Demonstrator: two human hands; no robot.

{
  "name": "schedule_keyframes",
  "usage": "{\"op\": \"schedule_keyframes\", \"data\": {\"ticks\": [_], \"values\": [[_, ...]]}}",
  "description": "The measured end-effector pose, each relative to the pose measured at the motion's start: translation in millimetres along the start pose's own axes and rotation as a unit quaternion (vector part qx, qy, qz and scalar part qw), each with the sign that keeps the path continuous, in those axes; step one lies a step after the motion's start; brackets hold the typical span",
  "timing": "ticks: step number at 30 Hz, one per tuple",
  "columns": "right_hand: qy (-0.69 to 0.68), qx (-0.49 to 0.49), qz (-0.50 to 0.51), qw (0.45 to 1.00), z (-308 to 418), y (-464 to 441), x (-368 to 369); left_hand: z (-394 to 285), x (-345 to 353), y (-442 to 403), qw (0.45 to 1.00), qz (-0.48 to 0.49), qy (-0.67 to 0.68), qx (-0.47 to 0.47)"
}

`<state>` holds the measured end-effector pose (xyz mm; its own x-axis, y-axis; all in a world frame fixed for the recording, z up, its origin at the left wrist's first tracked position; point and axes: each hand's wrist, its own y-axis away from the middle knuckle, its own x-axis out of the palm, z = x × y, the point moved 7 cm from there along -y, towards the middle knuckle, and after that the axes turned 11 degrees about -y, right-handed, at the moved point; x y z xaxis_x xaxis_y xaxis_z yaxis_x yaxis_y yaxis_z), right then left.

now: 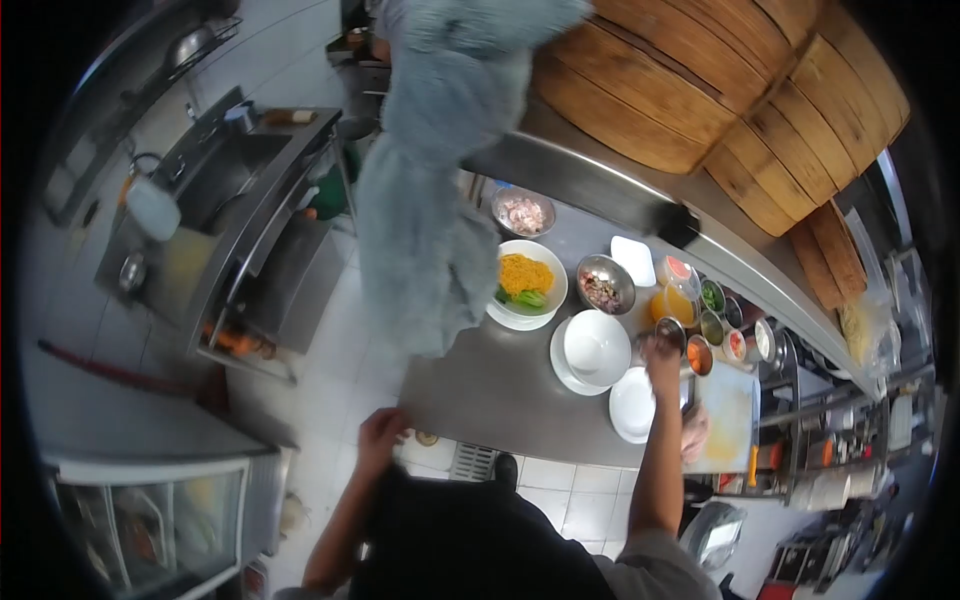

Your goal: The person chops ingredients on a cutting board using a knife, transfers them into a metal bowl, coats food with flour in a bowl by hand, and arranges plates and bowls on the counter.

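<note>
My right hand (660, 352) reaches over the counter to a small metal cup (671, 328), its fingers closed and blurred at the rim; what they hold is hidden. My left hand (380, 436) is by the counter's near left corner, fingers loosely curved and nothing visible in them. Left of my right hand, an empty white bowl (598, 345) stands on a white plate (562, 372). A second white bowl (632, 405) is beside my right forearm. Farther left, another white bowl (535, 262) contains yellow noodles (522, 275) and green leaves (520, 298).
Metal bowls hold chopped purplish pieces (602, 290) and pale pink pieces (525, 214). Ingredient cups (699, 354) line the right. A pale cutting board (728, 420) has a pinkish hand-like shape (694, 433) beside it. A grey cloth (430, 180) hangs in front; wooden steamers (690, 90) fill the shelf.
</note>
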<state>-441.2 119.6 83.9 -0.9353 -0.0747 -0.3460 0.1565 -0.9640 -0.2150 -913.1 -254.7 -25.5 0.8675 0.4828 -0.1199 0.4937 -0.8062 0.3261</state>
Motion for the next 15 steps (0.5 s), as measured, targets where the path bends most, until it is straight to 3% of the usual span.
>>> {"op": "schedule_keyframes", "data": {"ticks": [1, 3, 6, 10, 11, 12, 13, 14, 15], "values": [[0.156, 0.04, -0.029, 0.986, -5, -27, -7, 15, -28, -1, 1.0, 0.004, -0.016, -0.001], [0.32, 0.083, -0.033, 0.943, -33, -67, -3, 38, -81, -4, 1.0, 0.02, -0.01, -0.007], [0.59, 0.098, 0.093, 0.796, -145, -116, 1, 47, -142, 1, 0.997, 0.04, -0.063, -0.026], [0.476, 0.112, -0.222, 0.843, -125, -105, 2, 58, -178, -2, 0.994, 0.081, -0.049, -0.059], [0.493, 0.011, -0.228, 0.839, -150, -117, 0, 52, -179, -4, 0.992, 0.089, -0.066, -0.066], [0.537, -0.165, -0.204, 0.801, -182, -132, 3, 39, -177, -6, 0.989, 0.103, -0.085, -0.06], [0.536, -0.161, -0.209, 0.802, -183, -141, 5, 34, -175, -14, 0.988, 0.111, -0.091, -0.05], [0.57, -0.318, -0.18, 0.736, -170, -140, 25, 33, -171, -16, 0.988, 0.118, -0.093, -0.044], [0.548, -0.209, -0.174, 0.791, -183, -145, 14, 33, -167, -17, 0.987, 0.116, -0.106, -0.04]]}}
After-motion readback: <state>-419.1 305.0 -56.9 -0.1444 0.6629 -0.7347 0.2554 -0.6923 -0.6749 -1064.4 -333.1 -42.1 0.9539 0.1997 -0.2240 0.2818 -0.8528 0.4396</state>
